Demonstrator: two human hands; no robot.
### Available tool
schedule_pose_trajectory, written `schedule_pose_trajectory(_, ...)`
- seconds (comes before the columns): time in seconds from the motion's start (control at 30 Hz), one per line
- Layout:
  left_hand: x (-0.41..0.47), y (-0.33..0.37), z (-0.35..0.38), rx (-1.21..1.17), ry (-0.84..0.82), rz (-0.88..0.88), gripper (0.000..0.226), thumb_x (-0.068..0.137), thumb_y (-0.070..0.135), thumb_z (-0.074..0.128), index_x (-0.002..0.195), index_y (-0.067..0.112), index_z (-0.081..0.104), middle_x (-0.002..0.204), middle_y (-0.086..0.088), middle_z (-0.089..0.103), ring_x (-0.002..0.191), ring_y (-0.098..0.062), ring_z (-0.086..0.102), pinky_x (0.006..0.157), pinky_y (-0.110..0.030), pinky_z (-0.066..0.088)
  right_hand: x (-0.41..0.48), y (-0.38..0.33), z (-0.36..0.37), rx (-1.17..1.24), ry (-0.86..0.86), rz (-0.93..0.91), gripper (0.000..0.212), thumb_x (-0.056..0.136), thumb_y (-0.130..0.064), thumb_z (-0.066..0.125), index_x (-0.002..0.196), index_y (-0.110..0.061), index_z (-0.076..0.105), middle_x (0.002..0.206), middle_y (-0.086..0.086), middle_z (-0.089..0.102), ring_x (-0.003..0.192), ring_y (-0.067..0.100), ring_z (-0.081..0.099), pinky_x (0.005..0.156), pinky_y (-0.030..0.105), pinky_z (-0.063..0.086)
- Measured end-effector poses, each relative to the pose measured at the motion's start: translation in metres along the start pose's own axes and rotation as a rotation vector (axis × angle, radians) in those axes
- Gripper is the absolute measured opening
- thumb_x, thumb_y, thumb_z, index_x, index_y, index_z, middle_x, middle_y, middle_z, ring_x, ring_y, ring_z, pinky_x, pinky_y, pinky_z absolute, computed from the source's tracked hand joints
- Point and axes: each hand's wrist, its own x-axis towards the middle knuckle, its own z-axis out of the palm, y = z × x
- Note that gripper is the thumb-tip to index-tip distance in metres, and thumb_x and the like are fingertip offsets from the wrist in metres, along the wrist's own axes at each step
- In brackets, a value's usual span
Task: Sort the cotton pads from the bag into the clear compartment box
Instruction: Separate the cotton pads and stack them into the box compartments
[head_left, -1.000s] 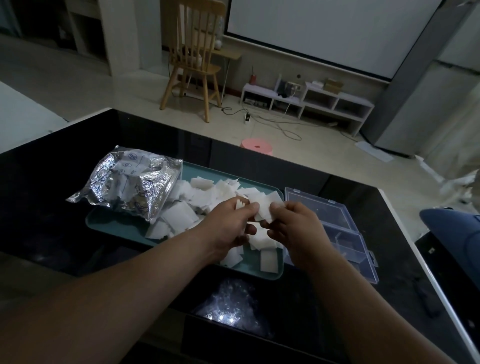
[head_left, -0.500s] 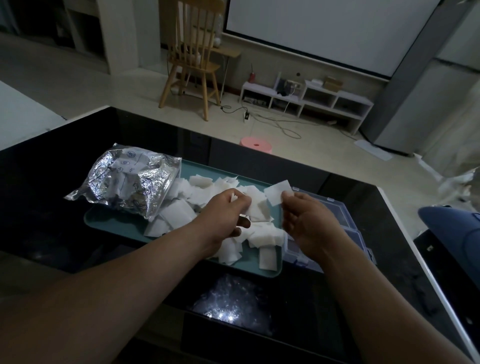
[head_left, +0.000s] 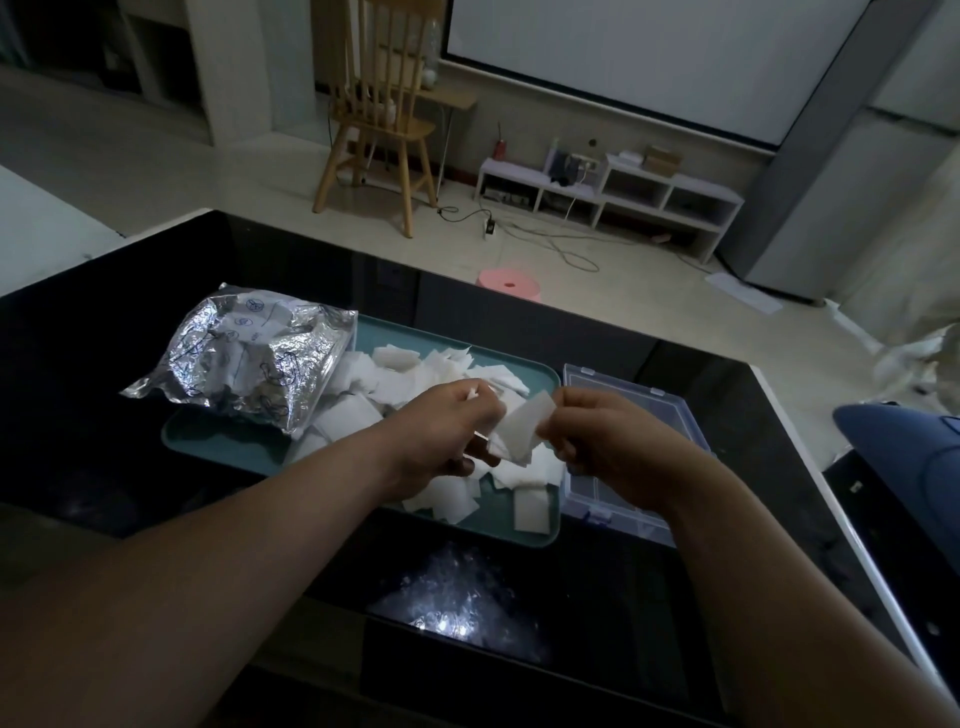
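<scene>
A teal tray on the dark table holds a heap of white cotton pads. A crinkled silver bag lies on the tray's left end. The clear compartment box stands open right of the tray, partly hidden by my right arm. My right hand pinches one white pad above the tray's right part. My left hand hovers over the heap with curled fingers gripping some pads; a bit of white shows at its fingertips.
The black glossy table ends at a white edge on the right. A blue object sits at the far right. Crumpled clear plastic lies in front of the tray. A wooden chair and pink stool stand beyond.
My right hand lifted one pad out of the heap, swung it toward the box, then brought it back beside my left hand. My left hand stayed over the heap.
</scene>
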Motion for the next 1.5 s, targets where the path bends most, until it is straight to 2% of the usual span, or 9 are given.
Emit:
schedule_pose_trajectory(0.13,-0.002,0.0,0.004,0.057,-0.08,-0.008,0.015,0.1,0.019,0.052,0.086,0.024,0.054,0.071,0.001,0.06,0.056,-0.009,0.053,0.051,-0.024,0.036,0.003,0.002,0.007,-0.129,0.061,-0.002,0.012,0.087,-0.005,0.074,0.093,-0.009,0.064,0.091,0.014,0.061,0.076,0.019,0.052,0.067,0.032,0.04)
schedule_pose_trajectory(0.33,-0.002,0.002,0.003,-0.025,-0.094,-0.042,0.012,0.103,0.021,0.05,0.092,0.023,0.055,0.078,-0.002,0.06,0.061,-0.011,0.051,0.049,-0.023,0.035,0.003,0.004,0.014,-0.04,0.057,-0.051,0.026,0.092,-0.002,0.071,0.115,-0.011,0.062,0.112,0.018,0.071,0.088,0.022,0.066,0.072,0.032,0.05)
schedule_pose_trajectory(0.53,-0.006,0.003,0.004,-0.422,-0.251,-0.191,0.052,0.107,0.051,0.04,0.13,0.01,0.062,0.116,-0.021,0.071,0.103,-0.036,0.071,0.071,-0.03,0.051,0.004,0.006,0.016,0.037,0.141,-0.14,0.013,0.095,-0.01,0.07,0.105,-0.002,0.067,0.1,0.017,0.074,0.086,0.026,0.062,0.082,0.042,0.048)
schedule_pose_trajectory(0.73,-0.007,0.006,0.004,-0.504,-0.241,-0.183,0.043,0.107,0.041,0.044,0.127,0.01,0.065,0.096,-0.01,0.071,0.08,-0.02,0.068,0.066,-0.024,0.051,0.005,0.008,0.023,-0.025,0.238,-0.227,0.011,0.099,-0.018,0.068,0.108,-0.011,0.07,0.097,0.01,0.077,0.082,0.016,0.07,0.083,0.037,0.055)
schedule_pose_trajectory(0.9,-0.006,0.008,0.001,-0.55,-0.208,-0.196,0.039,0.106,0.038,0.048,0.124,0.006,0.061,0.086,-0.011,0.064,0.073,-0.02,0.066,0.061,-0.024,0.055,0.006,0.006,0.019,0.026,0.227,-0.195,0.012,0.104,-0.017,0.06,0.107,-0.011,0.069,0.111,0.009,0.074,0.11,0.029,0.068,0.087,0.036,0.055)
schedule_pose_trajectory(1.1,-0.005,0.003,0.002,-0.478,-0.26,-0.207,0.045,0.104,0.044,0.053,0.131,0.009,0.06,0.097,-0.014,0.066,0.076,-0.021,0.067,0.062,-0.025,0.059,0.002,0.007,0.013,-0.049,0.041,-0.159,0.024,0.105,-0.015,0.057,0.115,0.006,0.063,0.111,0.027,0.069,0.104,0.043,0.065,0.106,0.055,0.049)
schedule_pose_trajectory(1.23,-0.002,0.0,0.005,-0.41,-0.324,-0.194,0.045,0.101,0.054,0.054,0.12,0.016,0.067,0.088,-0.007,0.06,0.074,-0.017,0.061,0.058,-0.023,0.054,0.001,0.009,0.022,-0.08,0.062,-0.208,0.018,0.099,-0.015,0.068,0.111,-0.001,0.067,0.092,0.013,0.073,0.084,0.02,0.069,0.096,0.048,0.054)
schedule_pose_trajectory(1.33,-0.001,-0.001,0.006,-0.456,-0.321,-0.206,0.038,0.1,0.053,0.056,0.104,0.021,0.077,0.083,-0.004,0.054,0.073,-0.016,0.058,0.067,-0.029,0.057,0.004,0.009,0.03,-0.263,0.263,-0.289,0.018,0.094,-0.027,0.075,0.108,-0.02,0.065,0.106,-0.002,0.073,0.1,0.009,0.07,0.097,0.041,0.057)
schedule_pose_trajectory(1.5,0.01,-0.006,0.005,-0.508,-0.238,-0.164,0.058,0.098,0.054,0.059,0.134,0.008,0.062,0.102,-0.009,0.062,0.094,-0.019,0.059,0.092,-0.035,0.054,-0.013,0.002,0.029,-0.413,0.062,-0.309,0.031,0.086,-0.039,0.081,0.1,-0.02,0.061,0.111,-0.013,0.07,0.097,-0.007,0.064,0.082,0.018,0.05)
